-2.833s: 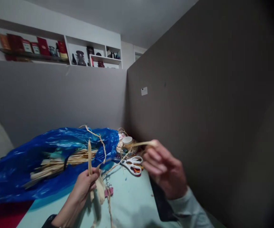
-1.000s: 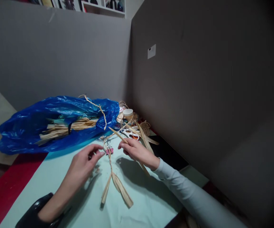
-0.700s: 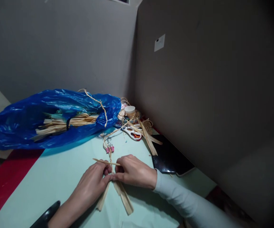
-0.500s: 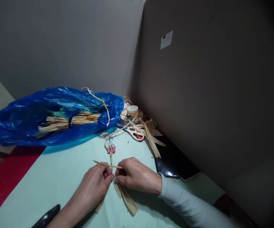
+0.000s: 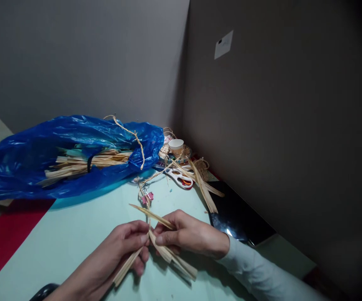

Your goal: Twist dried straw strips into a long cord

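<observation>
Pale, dry flat plant strips run down from a thin braided cord, and a pink binder clip grips that cord on the table. My left hand pinches one strip at the lower end of the braid, its tail slanting down to the left. Close beside it, my right hand is closed on the strips that fan out to the lower right. A narrow pointed strip end sticks out to the upper left from my right hand. The exact crossing between the fingertips is partly hidden.
A blue plastic bag holding a tied bundle of dry strips lies at the back left. White-handled scissors, a paper cup and loose strips lie behind, beside a black tablet-like slab.
My left fingers have loosened and opened out somewhat around their strip. The lower strips have swung to the right with my right hand, and the pointed end now tilts more steeply.
</observation>
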{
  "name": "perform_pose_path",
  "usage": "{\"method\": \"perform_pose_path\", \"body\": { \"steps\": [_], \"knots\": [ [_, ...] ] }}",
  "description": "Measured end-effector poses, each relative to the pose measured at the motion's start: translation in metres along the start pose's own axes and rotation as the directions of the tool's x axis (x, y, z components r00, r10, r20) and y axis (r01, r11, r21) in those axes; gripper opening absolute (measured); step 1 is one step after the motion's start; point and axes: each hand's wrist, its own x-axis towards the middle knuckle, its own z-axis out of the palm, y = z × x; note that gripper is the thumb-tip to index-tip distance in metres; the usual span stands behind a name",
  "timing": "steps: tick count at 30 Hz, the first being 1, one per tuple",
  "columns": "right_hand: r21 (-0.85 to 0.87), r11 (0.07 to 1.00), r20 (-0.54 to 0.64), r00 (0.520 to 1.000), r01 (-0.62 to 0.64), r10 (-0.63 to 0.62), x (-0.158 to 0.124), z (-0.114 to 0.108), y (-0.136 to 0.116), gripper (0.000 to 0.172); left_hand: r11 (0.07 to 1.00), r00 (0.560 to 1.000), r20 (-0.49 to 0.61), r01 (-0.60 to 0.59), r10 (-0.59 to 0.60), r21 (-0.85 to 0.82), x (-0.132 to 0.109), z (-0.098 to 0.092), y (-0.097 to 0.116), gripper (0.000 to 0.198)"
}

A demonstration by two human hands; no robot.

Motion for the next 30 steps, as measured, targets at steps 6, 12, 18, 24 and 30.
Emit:
{"method": "perform_pose_path", "body": {
  "steps": [6, 12, 18, 24, 30],
  "knots": [
    [0.066, 0.998, 0.032, 0.999, -0.009, 0.007, -0.002, 0.000, -0.002, 0.019, 0.986, 0.996, -0.084, -0.047, 0.035, -0.157, 0.005, 0.009, -0.004, 0.039],
    [-0.205, 0.979, -0.075, 0.997, -0.003, -0.013, -0.004, 0.006, -0.004, 0.030, 0.994, 0.978, -0.175, -0.107, 0.111, 0.028, 0.008, 0.009, -0.010, 0.037],
    [-0.450, 0.892, -0.143, 0.983, 0.040, -0.117, -0.007, 0.008, -0.008, 0.021, 0.974, 0.960, -0.213, -0.144, 0.180, 0.172, 0.003, 0.011, -0.009, 0.034],
    [-0.241, 0.970, -0.024, 0.999, 0.032, -0.039, -0.007, 0.002, -0.006, 0.028, 0.986, 0.971, -0.183, -0.138, 0.154, 0.096, 0.001, 0.010, -0.011, 0.036],
    [-0.340, 0.940, -0.100, 0.992, 0.034, -0.073, -0.001, 0.007, -0.005, 0.025, 0.980, 0.947, -0.269, -0.142, 0.176, 0.142, 0.003, 0.012, -0.012, 0.035]
  ]
}}
